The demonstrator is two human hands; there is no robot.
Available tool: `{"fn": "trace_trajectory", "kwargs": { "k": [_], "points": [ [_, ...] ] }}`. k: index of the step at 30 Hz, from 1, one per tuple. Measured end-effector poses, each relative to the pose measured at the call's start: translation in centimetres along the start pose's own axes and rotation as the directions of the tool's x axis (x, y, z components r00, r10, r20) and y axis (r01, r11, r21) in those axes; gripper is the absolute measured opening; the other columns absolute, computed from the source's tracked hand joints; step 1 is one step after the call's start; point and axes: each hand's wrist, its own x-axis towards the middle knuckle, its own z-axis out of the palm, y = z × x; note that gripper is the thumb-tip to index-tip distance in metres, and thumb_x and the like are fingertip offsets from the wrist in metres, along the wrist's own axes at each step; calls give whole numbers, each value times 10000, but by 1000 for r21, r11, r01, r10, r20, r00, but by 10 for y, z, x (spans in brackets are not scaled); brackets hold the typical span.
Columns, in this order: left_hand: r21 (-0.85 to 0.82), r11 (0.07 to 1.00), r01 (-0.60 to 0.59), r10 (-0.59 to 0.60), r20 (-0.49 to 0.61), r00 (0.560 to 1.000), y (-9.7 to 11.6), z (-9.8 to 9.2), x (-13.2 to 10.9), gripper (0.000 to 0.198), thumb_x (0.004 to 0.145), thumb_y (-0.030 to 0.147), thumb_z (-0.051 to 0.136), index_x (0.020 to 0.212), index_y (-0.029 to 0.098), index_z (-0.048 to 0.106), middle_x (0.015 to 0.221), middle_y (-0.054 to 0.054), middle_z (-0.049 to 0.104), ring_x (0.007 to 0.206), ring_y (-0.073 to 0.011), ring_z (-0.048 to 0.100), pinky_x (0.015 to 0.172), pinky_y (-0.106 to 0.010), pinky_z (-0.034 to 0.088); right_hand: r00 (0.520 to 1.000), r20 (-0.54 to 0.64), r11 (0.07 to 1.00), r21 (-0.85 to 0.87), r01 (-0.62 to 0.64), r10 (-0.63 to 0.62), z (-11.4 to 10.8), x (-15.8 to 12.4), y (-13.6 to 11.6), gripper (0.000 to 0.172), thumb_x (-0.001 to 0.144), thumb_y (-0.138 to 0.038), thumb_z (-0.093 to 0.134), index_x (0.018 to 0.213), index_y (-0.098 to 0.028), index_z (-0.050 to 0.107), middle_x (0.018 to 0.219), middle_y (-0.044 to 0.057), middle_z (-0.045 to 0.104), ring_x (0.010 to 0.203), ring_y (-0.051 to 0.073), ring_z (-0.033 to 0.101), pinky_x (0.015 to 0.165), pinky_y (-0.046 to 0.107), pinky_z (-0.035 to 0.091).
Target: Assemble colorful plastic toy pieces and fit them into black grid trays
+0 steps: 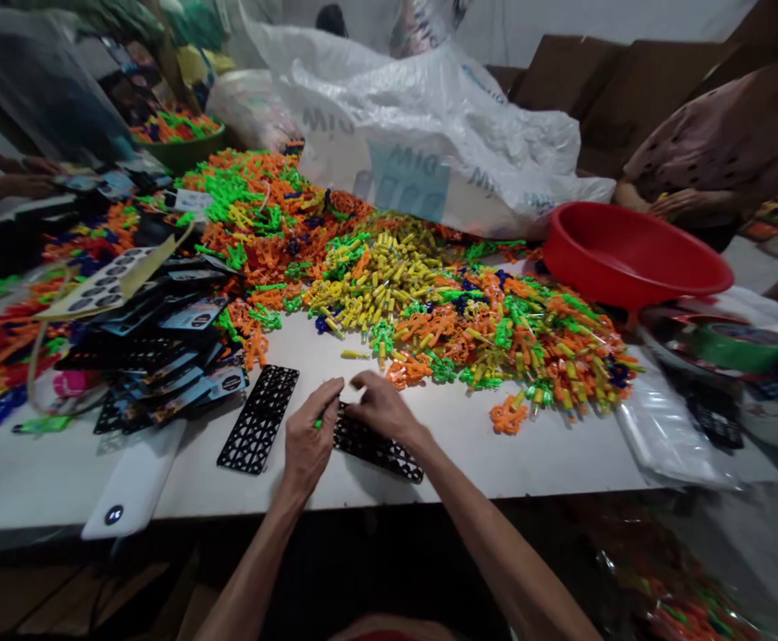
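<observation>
My left hand (310, 438) is closed, and a bit of a small green plastic piece (318, 424) shows between its fingers. Just right of it, my right hand (384, 406) has its fingers curled in over the far end of a black perforated plate (381, 447); whatever they pinch is hidden. That plate lies slantwise on the white table (482, 458), partly beneath my hands. A second black perforated plate (259, 418) lies flat to the left of my left hand. Beyond my hands spreads a heap of yellow-tipped pieces (389, 267) mixed with orange and green plastic figures (429, 325).
At right are a red basin (636, 254), clear plastic bags (669, 436) and green tape (740, 345). Stacked printed packets (182, 383) and a white power bank (133, 481) lie left. A large white sack (429, 133) stands behind. Other people's hands (679, 203) show at both sides.
</observation>
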Motion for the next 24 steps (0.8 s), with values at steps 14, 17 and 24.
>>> {"fn": "trace_trajectory", "kwargs": {
  "k": [14,17,24],
  "points": [
    [-54,987,150,-151,-3,989,7,-6,1,257,852,309,472,1042,205,610,1113,-58,645,1086,-188,567,979,-352,422,996,-54,997,-1,-72,72,-33,6,31,236,759,-178,539,960,-165,662,860,45,663,754,162,605,685,260,464],
    [-89,982,165,-166,-4,986,8,-5,0,244,851,302,476,1022,202,618,1161,-61,627,1135,-189,539,1018,-360,388,996,-73,970,-236,-61,45,-48,31,36,309,767,-97,471,971,-183,686,923,57,669,842,179,607,745,279,452],
    [-106,975,193,-194,3,981,9,-4,1,258,843,321,491,1030,201,622,1174,-73,625,1147,-206,535,1030,-401,382,948,317,759,-616,211,-7,-31,70,18,316,823,-81,445,980,-223,680,1005,88,650,917,209,607,710,279,426]
  ]
}}
